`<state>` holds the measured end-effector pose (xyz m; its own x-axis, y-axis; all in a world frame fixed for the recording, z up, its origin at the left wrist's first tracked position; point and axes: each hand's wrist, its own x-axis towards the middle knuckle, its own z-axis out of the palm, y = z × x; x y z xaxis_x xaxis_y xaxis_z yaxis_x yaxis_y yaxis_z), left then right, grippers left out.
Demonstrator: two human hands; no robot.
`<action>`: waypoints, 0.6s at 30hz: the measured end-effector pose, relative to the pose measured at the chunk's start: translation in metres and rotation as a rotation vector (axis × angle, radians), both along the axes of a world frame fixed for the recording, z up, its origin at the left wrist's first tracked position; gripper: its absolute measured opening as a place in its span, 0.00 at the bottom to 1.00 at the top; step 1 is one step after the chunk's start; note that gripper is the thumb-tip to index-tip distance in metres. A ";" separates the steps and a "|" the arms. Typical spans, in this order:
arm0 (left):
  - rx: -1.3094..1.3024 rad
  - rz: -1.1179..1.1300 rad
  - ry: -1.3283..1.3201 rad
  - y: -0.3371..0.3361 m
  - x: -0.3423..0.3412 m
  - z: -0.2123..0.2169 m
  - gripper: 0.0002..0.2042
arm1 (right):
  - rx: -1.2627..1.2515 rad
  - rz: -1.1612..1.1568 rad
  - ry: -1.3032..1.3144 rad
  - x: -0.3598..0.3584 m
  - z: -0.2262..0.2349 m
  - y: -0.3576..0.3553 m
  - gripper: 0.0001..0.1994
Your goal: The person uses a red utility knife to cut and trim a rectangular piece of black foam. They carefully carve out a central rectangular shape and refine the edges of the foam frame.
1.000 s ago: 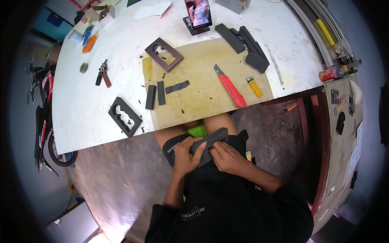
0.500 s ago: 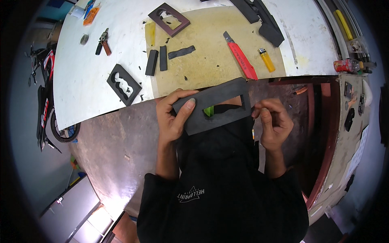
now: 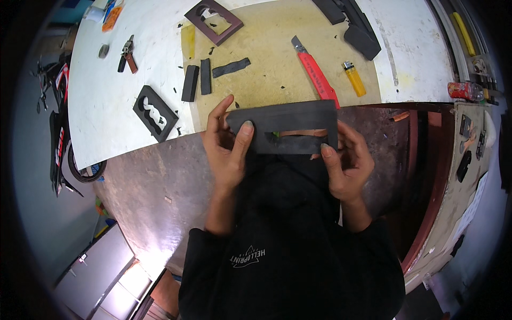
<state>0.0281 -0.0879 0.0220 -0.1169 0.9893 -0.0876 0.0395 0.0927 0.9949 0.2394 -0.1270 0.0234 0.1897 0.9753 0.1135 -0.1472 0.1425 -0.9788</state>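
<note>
A dark grey foam block (image 3: 285, 114) with a long cut-out is held up in front of my body, just off the table's near edge. My left hand (image 3: 229, 146) grips its left end, thumb on the face. At the right end my right hand (image 3: 346, 162) holds it, thumb on the lower corner and the other fingers behind. Beyond the block, a red utility knife (image 3: 316, 74) lies with its blade out, beside a yellow lighter (image 3: 354, 79). Left of these lie foam strips (image 3: 206, 76) and a black foam frame (image 3: 154, 113) with a wavy opening.
On the white table (image 3: 112, 117) lies a yellowish cutting sheet (image 3: 272, 32). A maroon-edged foam frame (image 3: 233, 33), a small pistol-shaped object (image 3: 127, 56) and black foam pieces (image 3: 362, 40) sit farther back. A bottle (image 3: 464, 90) stands right; a motorbike (image 3: 61, 128) is left.
My right hand has come in and taken hold of the foam block's right end. The block has turned to lie more level, and its face is tilted differently.
</note>
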 end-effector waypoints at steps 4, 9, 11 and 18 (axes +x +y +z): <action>0.091 0.035 -0.258 -0.010 0.028 -0.006 0.32 | 0.130 -0.080 -0.198 -0.001 -0.020 -0.009 0.21; -0.103 0.058 -0.589 -0.008 0.044 -0.010 0.35 | 0.273 0.005 -0.293 -0.005 -0.025 -0.009 0.16; -0.105 0.041 -0.724 -0.003 0.050 -0.006 0.36 | 0.356 0.011 -0.386 -0.005 -0.026 -0.007 0.14; 0.042 -0.029 -1.030 0.005 0.043 -0.029 0.41 | 0.704 0.092 -0.427 -0.017 -0.025 -0.003 0.13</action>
<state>0.0707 -0.0833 -0.0066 0.0190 0.9951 -0.0969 -0.8323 0.0694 0.5500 0.2228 -0.1302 -0.0019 -0.0855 0.6585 0.7477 0.1756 0.7487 -0.6392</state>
